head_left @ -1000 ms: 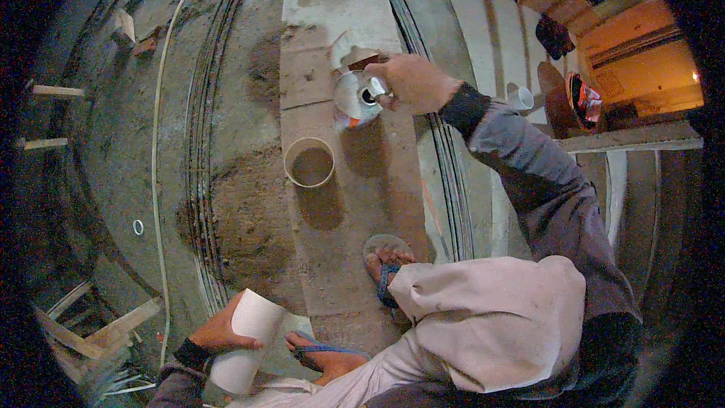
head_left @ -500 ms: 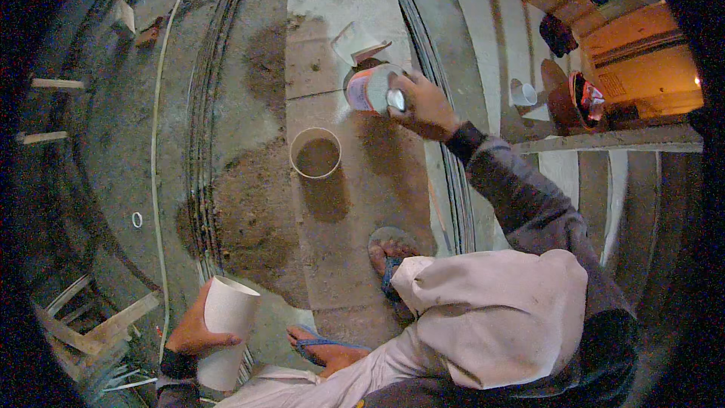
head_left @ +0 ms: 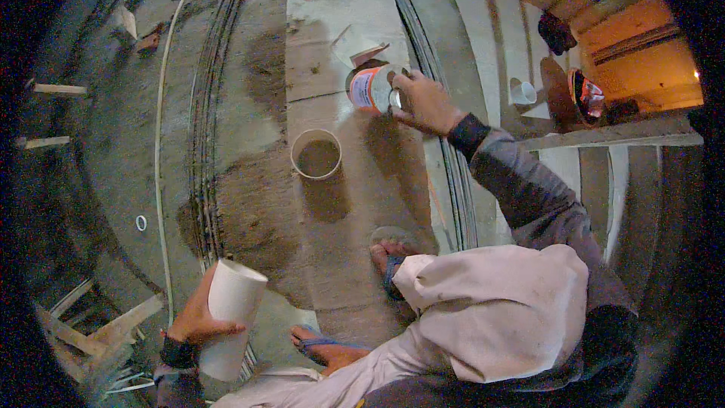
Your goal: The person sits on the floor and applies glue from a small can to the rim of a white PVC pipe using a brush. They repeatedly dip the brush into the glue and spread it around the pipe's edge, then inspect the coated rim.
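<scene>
At the lower left, my left hand [head_left: 196, 313] is closed round a white cylindrical pipe section [head_left: 236, 295], held upright at a slant beside my leg. My right hand [head_left: 427, 102] grips a metal can [head_left: 366, 91] with an orange-and-white label, tipped so its side shows; the fingers cover part of its top. A folded pale scrap [head_left: 351, 45] lies just behind the can. Below and left of the can, a short open white cylinder [head_left: 316, 177] stands on a concrete strip [head_left: 332, 204], casting a shadow toward me.
My sandalled feet [head_left: 317, 341] are below. Long thin lines, like bundled rods or cables [head_left: 208, 143], run along both sides. A small white cup [head_left: 523, 93] and red-and-black object [head_left: 585, 94] sit at right. Wooden frames [head_left: 98, 332] lie lower left. A beige hose [head_left: 158, 181] runs along the left.
My right hand has tipped the can from top-up to label-up and moved slightly right. My left hand has shifted the pipe a little left and upward.
</scene>
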`<state>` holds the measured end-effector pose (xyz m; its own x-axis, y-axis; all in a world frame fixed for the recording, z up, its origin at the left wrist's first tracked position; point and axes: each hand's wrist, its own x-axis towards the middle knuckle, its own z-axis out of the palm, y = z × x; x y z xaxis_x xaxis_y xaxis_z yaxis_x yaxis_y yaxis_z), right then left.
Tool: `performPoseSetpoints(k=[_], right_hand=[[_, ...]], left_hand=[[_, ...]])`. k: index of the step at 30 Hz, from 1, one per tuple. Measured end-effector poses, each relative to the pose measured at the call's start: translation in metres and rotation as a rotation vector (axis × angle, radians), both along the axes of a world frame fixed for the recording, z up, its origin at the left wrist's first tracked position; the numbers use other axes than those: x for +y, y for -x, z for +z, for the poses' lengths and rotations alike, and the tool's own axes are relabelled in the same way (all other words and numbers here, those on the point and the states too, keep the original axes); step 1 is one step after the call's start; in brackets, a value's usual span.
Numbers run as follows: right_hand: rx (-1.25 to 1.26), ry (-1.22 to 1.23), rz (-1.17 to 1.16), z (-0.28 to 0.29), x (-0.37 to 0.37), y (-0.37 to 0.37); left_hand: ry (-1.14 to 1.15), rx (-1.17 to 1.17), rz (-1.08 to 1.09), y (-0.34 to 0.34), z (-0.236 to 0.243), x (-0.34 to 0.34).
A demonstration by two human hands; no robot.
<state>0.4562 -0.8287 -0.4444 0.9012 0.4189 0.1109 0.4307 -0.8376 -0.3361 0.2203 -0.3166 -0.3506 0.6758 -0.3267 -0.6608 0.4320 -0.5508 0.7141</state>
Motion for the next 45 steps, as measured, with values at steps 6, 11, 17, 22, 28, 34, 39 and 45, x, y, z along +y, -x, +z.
performPoseSetpoints(k=[6, 11, 17, 22, 28, 34, 39, 45], right_hand=[[-0.033, -0.011, -0.03, 0.033, 0.019, -0.039], [0.155, -0.209, -0.035, 0.058, -0.007, -0.039], [0.252, -0.427, -0.208, 0.039, -0.038, -0.036], [0.593, -0.836, -0.323, 0.037, -0.062, -0.029], [0.547, -1.008, -0.263, 0.063, -0.062, -0.026], [0.478, -0.892, -0.121, 0.097, -0.047, -0.027], [0.364, -0.786, -0.044, 0.102, -0.029, -0.044], [0.23, -0.749, -0.026, 0.107, -0.02, -0.046]], left_hand=[[-0.175, -0.351, -0.108, -0.068, 0.022, -0.042], [-0.252, -0.528, -0.197, -0.156, 0.023, -0.088], [-0.094, -0.843, -0.384, -0.232, 0.01, -0.134], [-0.446, -0.967, -0.555, -0.263, 0.001, -0.181], [-0.625, -1.102, -0.656, -0.277, 0.005, -0.213], [-0.638, -1.23, -0.681, -0.275, 0.021, -0.233], [-0.595, -1.256, -0.667, -0.273, 0.026, -0.236], [-0.623, -1.216, -0.638, -0.272, 0.028, -0.23]])
